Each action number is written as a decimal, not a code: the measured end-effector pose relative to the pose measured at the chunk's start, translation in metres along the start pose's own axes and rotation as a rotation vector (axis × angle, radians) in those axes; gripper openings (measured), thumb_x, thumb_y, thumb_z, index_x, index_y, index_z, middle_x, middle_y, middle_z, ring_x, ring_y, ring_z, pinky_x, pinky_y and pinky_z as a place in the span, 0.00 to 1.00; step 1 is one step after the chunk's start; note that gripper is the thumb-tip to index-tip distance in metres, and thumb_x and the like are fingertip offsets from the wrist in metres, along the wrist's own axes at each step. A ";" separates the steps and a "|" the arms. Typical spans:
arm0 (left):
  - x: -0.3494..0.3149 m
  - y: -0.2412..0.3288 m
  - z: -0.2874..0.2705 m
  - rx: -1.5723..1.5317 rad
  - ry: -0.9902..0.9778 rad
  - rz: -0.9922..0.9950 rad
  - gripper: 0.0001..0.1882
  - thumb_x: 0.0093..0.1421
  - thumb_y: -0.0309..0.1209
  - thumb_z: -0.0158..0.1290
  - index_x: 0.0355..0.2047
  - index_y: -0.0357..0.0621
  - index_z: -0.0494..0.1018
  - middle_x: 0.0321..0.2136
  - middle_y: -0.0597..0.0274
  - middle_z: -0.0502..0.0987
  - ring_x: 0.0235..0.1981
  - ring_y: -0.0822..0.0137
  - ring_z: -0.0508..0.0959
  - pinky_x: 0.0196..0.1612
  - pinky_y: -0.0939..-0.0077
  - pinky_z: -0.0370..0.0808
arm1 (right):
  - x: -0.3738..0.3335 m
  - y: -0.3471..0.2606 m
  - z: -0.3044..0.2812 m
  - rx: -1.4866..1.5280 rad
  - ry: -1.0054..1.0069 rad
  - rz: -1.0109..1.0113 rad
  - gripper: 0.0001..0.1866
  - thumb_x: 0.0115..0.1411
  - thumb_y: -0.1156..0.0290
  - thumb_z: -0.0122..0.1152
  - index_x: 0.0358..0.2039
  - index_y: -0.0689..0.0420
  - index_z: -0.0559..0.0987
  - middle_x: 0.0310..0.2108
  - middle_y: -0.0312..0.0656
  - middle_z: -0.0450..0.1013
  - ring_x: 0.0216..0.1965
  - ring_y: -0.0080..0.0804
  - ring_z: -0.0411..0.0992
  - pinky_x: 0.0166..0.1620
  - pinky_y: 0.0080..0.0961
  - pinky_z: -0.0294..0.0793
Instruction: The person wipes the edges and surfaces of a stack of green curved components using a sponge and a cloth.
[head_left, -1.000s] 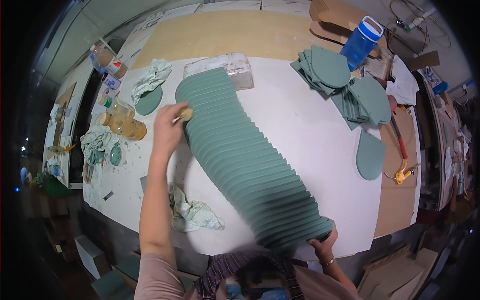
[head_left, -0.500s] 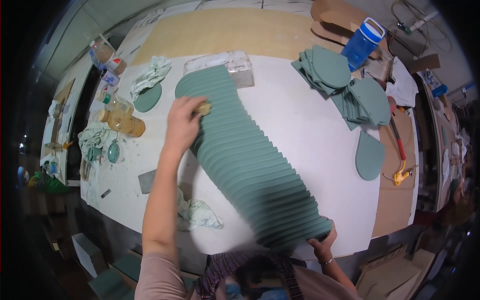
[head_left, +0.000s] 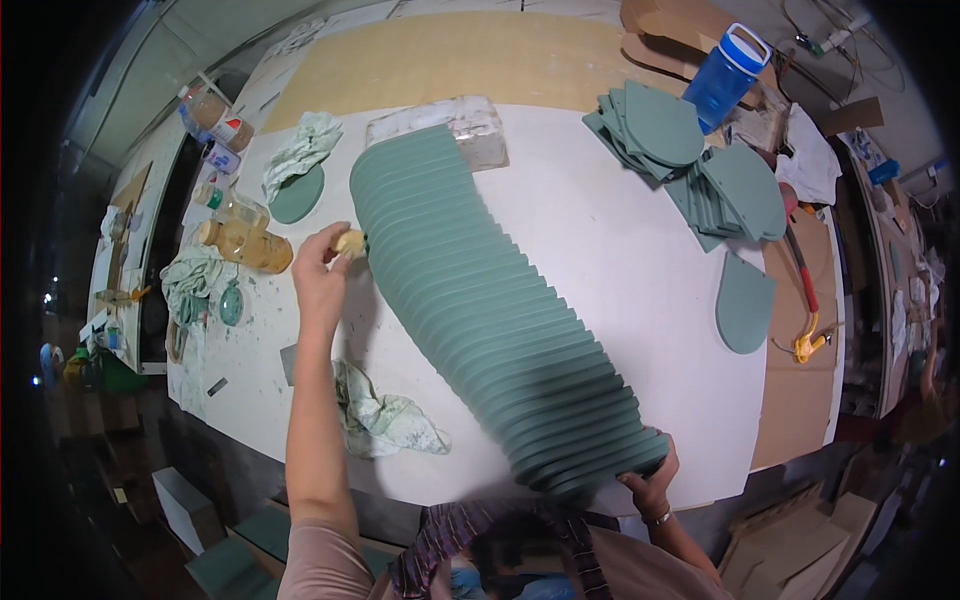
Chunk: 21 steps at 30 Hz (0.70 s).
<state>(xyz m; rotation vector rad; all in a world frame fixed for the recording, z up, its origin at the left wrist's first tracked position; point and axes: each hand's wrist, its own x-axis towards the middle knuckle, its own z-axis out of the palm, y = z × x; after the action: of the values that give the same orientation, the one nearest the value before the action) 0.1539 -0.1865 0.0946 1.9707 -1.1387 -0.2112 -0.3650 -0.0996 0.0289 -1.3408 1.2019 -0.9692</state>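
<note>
A long row of overlapping green panels (head_left: pixel 490 320), each with one rounded end, runs slantwise across the white tabletop (head_left: pixel 600 240), its rounded edges facing left. Beside the far left edge of this row, my left hand (head_left: pixel 320 275) pinches a small yellowish sponge (head_left: pixel 349 243) between thumb and fingers, right next to the panel edges. At the near right end, my right hand (head_left: pixel 652 485) grips the last panels, thumb on the near side; some of its fingers are hidden behind them. A taped, whitish block (head_left: pixel 485 140) sits against the far end of the row.
More green panels (head_left: pixel 660 125) lie at the far right near a blue bottle (head_left: pixel 722 85), with a yellow-and-red tool (head_left: pixel 805 320) below. On the left are a bottle of amber liquid (head_left: pixel 250 247), stained cloths (head_left: pixel 305 150) and a green disc (head_left: pixel 298 195). Another cloth (head_left: pixel 385 415) lies near my left forearm.
My left hand has moved left and nearer with the sponge, from over the panels to beside their rounded edges. The right hand keeps its grip on the near end.
</note>
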 end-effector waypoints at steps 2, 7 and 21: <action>0.001 0.007 0.007 -0.142 -0.005 0.067 0.21 0.52 0.13 0.55 0.47 0.39 0.77 0.39 0.57 0.78 0.39 0.66 0.78 0.47 0.74 0.74 | -0.002 0.001 0.000 0.009 0.007 0.017 0.39 0.39 0.59 0.76 0.47 0.69 0.70 0.46 0.51 0.74 0.45 0.36 0.74 0.51 0.32 0.72; -0.019 -0.014 0.007 -0.169 -0.020 -0.062 0.21 0.52 0.14 0.56 0.48 0.39 0.77 0.41 0.59 0.79 0.38 0.68 0.78 0.46 0.74 0.74 | -0.002 0.002 -0.001 -0.002 0.020 0.028 0.39 0.39 0.58 0.76 0.47 0.69 0.70 0.46 0.50 0.74 0.45 0.35 0.73 0.51 0.32 0.72; -0.061 -0.023 0.007 -0.252 0.028 -0.172 0.20 0.54 0.16 0.56 0.48 0.37 0.76 0.42 0.60 0.79 0.39 0.70 0.77 0.46 0.76 0.74 | -0.004 -0.005 0.002 -0.067 0.034 0.032 0.36 0.38 0.60 0.73 0.45 0.68 0.71 0.43 0.47 0.74 0.42 0.33 0.73 0.49 0.31 0.73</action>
<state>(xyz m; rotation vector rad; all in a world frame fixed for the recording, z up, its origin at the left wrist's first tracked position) 0.1298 -0.1373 0.0589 1.8390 -0.8782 -0.3966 -0.3626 -0.0956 0.0340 -1.3577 1.2876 -0.9392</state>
